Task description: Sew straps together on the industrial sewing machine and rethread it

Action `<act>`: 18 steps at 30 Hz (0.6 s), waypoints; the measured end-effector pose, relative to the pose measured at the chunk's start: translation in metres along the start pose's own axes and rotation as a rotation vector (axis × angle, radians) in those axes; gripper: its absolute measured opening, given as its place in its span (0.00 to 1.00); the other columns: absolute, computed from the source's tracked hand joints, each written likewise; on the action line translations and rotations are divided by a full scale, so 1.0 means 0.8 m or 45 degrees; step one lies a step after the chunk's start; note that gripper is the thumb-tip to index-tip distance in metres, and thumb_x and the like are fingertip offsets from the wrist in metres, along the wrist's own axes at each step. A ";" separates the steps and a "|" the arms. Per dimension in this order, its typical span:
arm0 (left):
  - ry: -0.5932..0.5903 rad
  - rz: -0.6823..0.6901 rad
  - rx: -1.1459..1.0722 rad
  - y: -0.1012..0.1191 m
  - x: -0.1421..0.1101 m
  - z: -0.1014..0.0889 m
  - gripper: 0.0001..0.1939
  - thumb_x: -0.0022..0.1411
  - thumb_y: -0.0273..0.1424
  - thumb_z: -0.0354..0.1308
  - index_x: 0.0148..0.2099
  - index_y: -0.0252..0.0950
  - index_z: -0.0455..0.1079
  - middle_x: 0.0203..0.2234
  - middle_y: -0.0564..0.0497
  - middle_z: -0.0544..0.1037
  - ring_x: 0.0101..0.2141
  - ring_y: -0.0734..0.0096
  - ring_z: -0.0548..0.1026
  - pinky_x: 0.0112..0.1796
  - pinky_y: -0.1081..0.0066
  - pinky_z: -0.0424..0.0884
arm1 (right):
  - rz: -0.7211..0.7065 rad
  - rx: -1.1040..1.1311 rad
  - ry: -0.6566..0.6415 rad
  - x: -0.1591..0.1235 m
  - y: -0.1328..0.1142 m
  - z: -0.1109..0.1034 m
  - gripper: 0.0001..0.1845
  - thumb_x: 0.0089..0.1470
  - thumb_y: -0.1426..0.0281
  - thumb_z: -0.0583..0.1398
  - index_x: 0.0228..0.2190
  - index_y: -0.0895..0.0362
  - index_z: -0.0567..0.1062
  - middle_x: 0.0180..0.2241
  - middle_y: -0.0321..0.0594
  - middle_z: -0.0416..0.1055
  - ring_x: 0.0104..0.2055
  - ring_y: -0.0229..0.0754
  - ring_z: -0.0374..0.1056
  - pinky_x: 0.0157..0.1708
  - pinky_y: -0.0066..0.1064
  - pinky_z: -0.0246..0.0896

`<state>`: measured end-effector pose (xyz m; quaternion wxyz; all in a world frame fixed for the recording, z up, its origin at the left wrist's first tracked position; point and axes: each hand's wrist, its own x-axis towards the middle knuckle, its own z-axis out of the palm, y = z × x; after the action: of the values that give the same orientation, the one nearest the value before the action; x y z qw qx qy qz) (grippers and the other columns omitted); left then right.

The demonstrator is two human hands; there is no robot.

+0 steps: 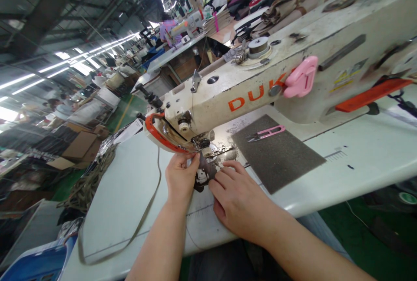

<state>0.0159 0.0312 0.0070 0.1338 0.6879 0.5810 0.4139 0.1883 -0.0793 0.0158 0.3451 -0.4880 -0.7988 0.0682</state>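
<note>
My left hand (180, 176) is pinched closed just under the head of a white sewing machine (208, 111), beside the needle area. What it pinches is mostly hidden by the fingers. A small dark piece (208, 170), perhaps fabric, shows between my hands on the metal plate. My right hand (239, 200) lies at its right side with curled fingers; its fingertips are partly hidden, so any grip is unclear. A narrow grey-brown strap (148, 211) loops over the white table left of my left hand and runs up behind the machine head.
Pink-handled thread snips (267, 133) lie on a dark grey mat (276, 155) to the right. A pink plastic holder (302, 77) is attached to the machine arm. Straps are heaped (94, 181) off the table's left side, above a blue bin (39, 259). Other workers sit farther back.
</note>
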 end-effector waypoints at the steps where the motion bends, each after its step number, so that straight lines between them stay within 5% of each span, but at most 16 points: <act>1: -0.002 0.003 0.001 0.000 0.000 0.000 0.12 0.56 0.42 0.68 0.32 0.38 0.80 0.21 0.57 0.65 0.23 0.73 0.62 0.26 0.69 0.57 | 0.000 -0.002 0.002 0.000 0.000 0.000 0.03 0.56 0.74 0.62 0.34 0.55 0.73 0.38 0.43 0.73 0.42 0.47 0.66 0.61 0.48 0.54; 18: 0.005 -0.015 0.012 0.004 0.001 0.000 0.14 0.54 0.44 0.69 0.30 0.38 0.79 0.20 0.58 0.63 0.23 0.73 0.61 0.26 0.69 0.56 | 0.005 -0.002 -0.011 0.001 -0.001 -0.001 0.03 0.56 0.74 0.61 0.35 0.56 0.74 0.38 0.43 0.73 0.43 0.48 0.66 0.61 0.48 0.53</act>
<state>0.0182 0.0313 0.0091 0.1317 0.6843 0.5873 0.4118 0.1881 -0.0791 0.0166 0.3410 -0.4894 -0.7995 0.0704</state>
